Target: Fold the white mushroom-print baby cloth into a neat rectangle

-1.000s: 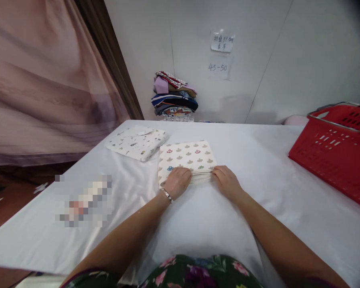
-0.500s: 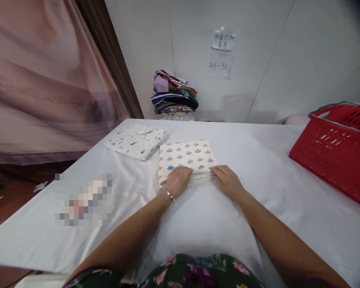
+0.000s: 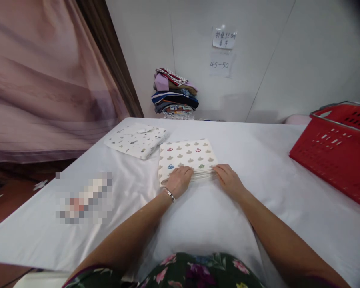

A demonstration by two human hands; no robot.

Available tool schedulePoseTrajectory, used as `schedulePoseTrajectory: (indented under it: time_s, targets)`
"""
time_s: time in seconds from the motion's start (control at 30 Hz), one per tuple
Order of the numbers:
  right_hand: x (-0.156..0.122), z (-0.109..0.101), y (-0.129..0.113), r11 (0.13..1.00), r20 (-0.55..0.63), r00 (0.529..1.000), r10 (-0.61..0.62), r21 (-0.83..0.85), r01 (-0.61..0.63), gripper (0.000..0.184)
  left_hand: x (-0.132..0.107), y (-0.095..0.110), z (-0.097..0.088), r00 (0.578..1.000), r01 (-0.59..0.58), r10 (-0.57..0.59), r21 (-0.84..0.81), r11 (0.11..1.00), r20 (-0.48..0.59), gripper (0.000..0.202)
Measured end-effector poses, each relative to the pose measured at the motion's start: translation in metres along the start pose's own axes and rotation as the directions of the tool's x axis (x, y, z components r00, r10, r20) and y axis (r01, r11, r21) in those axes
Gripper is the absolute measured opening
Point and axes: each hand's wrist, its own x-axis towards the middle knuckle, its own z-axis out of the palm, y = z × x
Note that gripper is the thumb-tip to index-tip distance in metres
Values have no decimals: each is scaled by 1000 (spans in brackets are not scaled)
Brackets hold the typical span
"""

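A folded cream cloth (image 3: 187, 154) with a print of beige, blue, green and red shapes lies on the white-covered table in front of me. My left hand (image 3: 180, 182) grips the near edge of the cloth toward its middle, fingers bent over it. At the near right corner my right hand (image 3: 228, 178) pinches the layered edge between thumb and fingers. Several stacked layers show between the two hands. Just beyond to the left rests a second folded white cloth (image 3: 135, 140) with small dark prints, not touched by either hand.
A red plastic basket (image 3: 333, 148) with a metal handle stands at the right. Behind the table's far edge rises a pile of folded fabrics (image 3: 175, 96) against the wall. A pinkish curtain (image 3: 48, 80) hangs at the left. A blurred-out patch (image 3: 87, 198) covers something on the table's left.
Both hands stay at the near edge of the cloth with almost no movement. The right fingers sit very slightly farther right, and the view has shifted a little.
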Motion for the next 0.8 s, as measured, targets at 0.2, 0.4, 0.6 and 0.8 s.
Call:
schedulePoseTrajectory:
  time_s: [0.2, 0.4, 0.6, 0.8]
  targets:
    - [1, -2, -2, 1000, -5, 1000, -19, 19, 19, 30, -3, 1, 0, 1000, -7, 7, -6, 1000, -22, 21]
    - [2, -2, -3, 999, -5, 999, -34, 8, 34, 28, -1, 3, -4, 1000, 10, -10, -33, 999, -1, 19]
    - [2, -2, -2, 999, -9, 999, -32, 10, 32, 28, 2, 5, -6, 998, 18, -18, -6, 1000, 52, 22]
    - [1, -1, -1, 999, -36, 999, -28, 20, 29, 28, 3, 5, -3, 999, 26, -27, 21, 999, 44, 20]
